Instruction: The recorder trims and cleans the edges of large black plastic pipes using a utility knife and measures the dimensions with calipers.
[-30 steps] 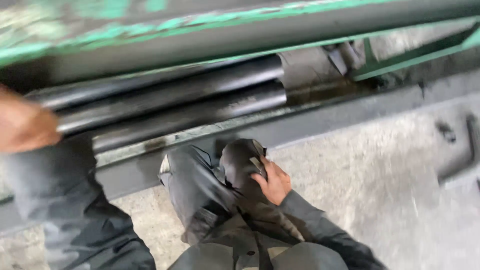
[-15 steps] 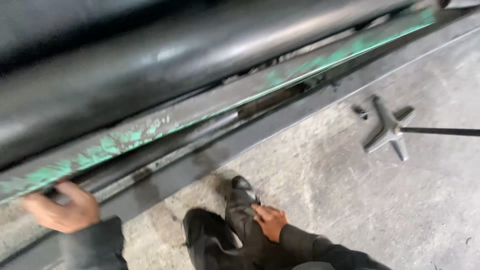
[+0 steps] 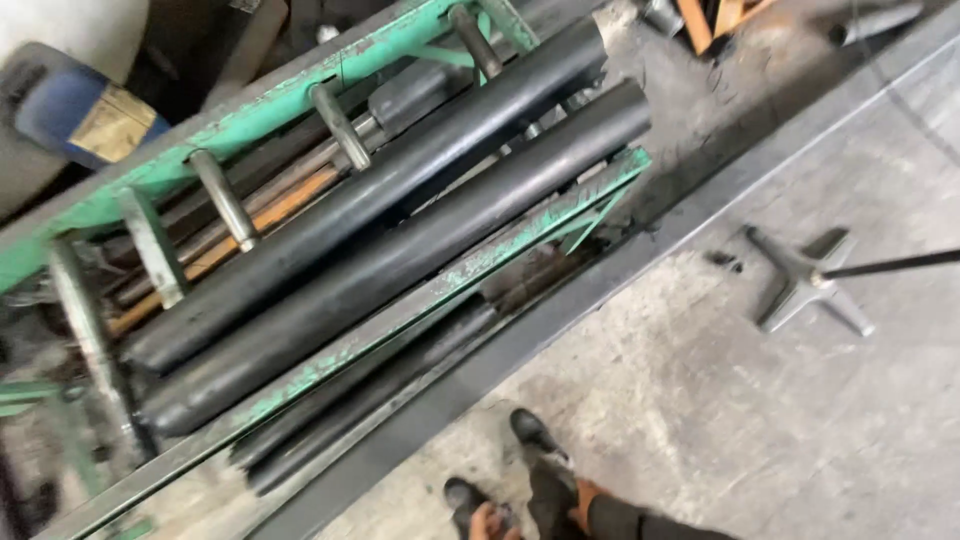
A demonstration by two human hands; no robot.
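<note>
At the bottom edge the right hand (image 3: 583, 493) rests against the dark trouser leg (image 3: 548, 490), with a black sleeve (image 3: 640, 522) running off to the right; so little of it shows that I cannot tell whether it is spread or closed. The left hand (image 3: 488, 518) lies just beside it, low over the left shoe (image 3: 462, 497); its fingers are mostly cut off by the frame, so its state cannot be told either. Two black shoes show, the right shoe (image 3: 535, 433) set further forward than the left.

They stand on a grey concrete floor (image 3: 700, 420), stained and scuffed, with darker patches. Just ahead of the shoes a long dark steel rail (image 3: 560, 325) crosses the floor on a slant. On the floor to the right lies one grey metal cross-shaped foot (image 3: 805, 285) with four arms, and a thin black rod (image 3: 890, 264) leads out of it toward the right edge.

Beyond the rail stands a rack with a green frame (image 3: 460, 280), its paint chipped and worn down to bare metal. Two thick black rollers (image 3: 400, 215), smooth and matt, lie side by side along it. Thinner dark bars (image 3: 370, 390) lie beneath the frame edge, their number unclear. Several short grey pegs (image 3: 225, 200) stand along the far side, and rusty orange rods (image 3: 250, 225) lie behind them. In the top left corner sits a blue container (image 3: 60, 100) with a tan label.
</note>
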